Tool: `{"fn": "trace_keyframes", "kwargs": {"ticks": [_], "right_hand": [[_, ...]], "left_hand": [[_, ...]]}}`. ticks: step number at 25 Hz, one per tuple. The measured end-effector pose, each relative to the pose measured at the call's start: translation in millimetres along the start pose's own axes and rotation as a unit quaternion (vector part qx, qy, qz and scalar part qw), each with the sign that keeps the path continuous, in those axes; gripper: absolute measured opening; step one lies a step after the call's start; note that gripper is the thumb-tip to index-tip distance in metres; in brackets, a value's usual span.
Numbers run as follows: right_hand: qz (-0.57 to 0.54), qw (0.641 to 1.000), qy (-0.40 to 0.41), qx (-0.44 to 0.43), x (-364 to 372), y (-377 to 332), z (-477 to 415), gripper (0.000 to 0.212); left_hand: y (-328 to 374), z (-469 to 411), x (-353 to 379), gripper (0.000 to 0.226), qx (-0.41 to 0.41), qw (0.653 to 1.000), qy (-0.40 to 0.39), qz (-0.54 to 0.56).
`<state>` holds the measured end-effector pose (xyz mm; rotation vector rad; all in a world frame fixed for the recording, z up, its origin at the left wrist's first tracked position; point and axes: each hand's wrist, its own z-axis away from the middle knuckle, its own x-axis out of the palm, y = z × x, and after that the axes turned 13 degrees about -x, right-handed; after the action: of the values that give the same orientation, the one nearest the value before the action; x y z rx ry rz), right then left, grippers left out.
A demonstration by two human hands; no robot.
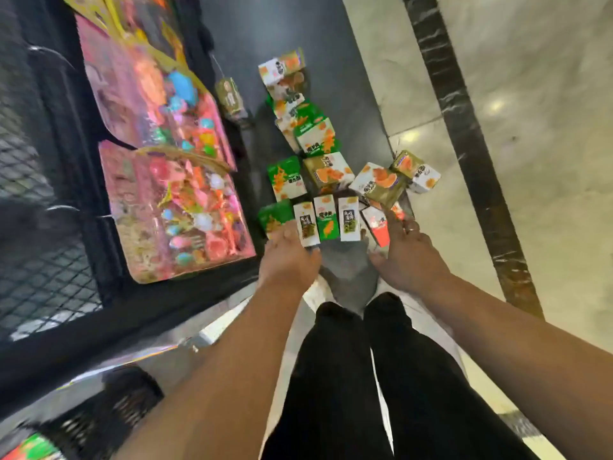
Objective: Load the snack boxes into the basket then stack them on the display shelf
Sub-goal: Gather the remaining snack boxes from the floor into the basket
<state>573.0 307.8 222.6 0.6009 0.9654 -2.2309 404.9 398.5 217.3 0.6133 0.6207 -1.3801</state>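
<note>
Hands spread, left hand (288, 257) and right hand (408, 252) are being pressed to the near row of snack boxes (326, 219); loading into the basket (109, 413), near left, is seemingly only being started.

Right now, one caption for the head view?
Left hand and right hand flank the nearest row of snack boxes on the dark floor.
</note>
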Motion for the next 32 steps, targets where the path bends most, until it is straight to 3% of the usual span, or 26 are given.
{"fn": "trace_keyframes", "kwargs": {"ticks": [5, 12, 16, 18, 20, 26, 32], "right_hand": [[-0.028, 0.999, 0.013, 0.013, 99, 57, -97, 0.094], [-0.045, 0.997, 0.007, 0.057, 199, 133, -205, 0.093], [-0.104, 0.986, 0.091, 0.091, 205, 173, -257, 0.079], [-0.154, 0.967, 0.159, 0.124, 201, 192, -276, 0.071], [-0.199, 0.943, 0.197, 0.179, 198, 214, -291, 0.076], [-0.396, 0.855, 0.243, 0.23, 201, 231, -331, 0.093], [-0.5, 0.777, 0.291, 0.248, 199, 229, -321, 0.08]], "left_hand": [[-15, -104, 97, 0.071, -0.059, 0.998, -0.029, 0.011], [-43, -223, 201, 0.082, -0.064, 0.996, -0.062, -0.009], [-43, -274, 236, 0.091, -0.06, 0.996, -0.064, -0.015], [-42, -293, 246, 0.091, -0.067, 0.996, -0.064, -0.007], [-38, -304, 257, 0.091, -0.08, 0.994, -0.068, 0.02], [-30, -313, 273, 0.096, -0.082, 0.991, -0.042, 0.094], [-33, -301, 254, 0.093, -0.109, 0.984, -0.016, 0.137]]}}
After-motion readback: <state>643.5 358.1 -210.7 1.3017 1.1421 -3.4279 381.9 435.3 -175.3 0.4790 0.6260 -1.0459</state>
